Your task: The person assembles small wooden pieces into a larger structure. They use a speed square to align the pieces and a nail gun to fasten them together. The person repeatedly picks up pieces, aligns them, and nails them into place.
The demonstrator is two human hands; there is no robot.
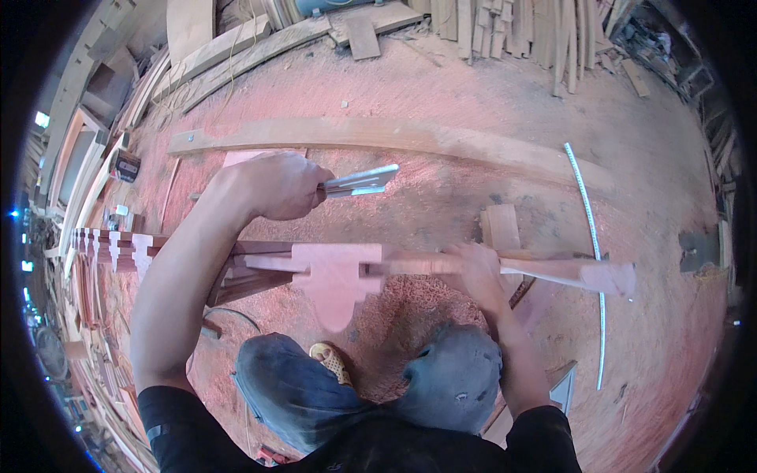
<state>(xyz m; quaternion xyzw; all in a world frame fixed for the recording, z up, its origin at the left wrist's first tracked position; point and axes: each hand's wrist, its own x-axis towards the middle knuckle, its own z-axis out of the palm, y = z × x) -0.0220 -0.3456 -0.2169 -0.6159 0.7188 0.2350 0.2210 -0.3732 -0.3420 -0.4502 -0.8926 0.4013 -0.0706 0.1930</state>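
Note:
My left hand [293,186] is closed around a tool with bright, flat metal blades [363,181], pointing right; its handle is hidden in my fist and its exact kind is unclear. Below it lies a pinkish wooden piece [335,276] with stepped sides and a rounded lower end. My right hand [477,272], smeared by motion, is closed over a narrow wooden bar [418,264] to the right of that piece. Beyond the hand, a blurred pale wooden length [607,277] reaches further right. Other notched timbers [142,251] extend to the left behind my left forearm.
A long plank [355,132] crosses the dusty floor ahead. At the right lies a pale, thin folding rule or strip [587,197]. A wood block [501,227] sits past my right hand. Stacked boards [512,31] line the far side; more timber [95,177] stands at the left.

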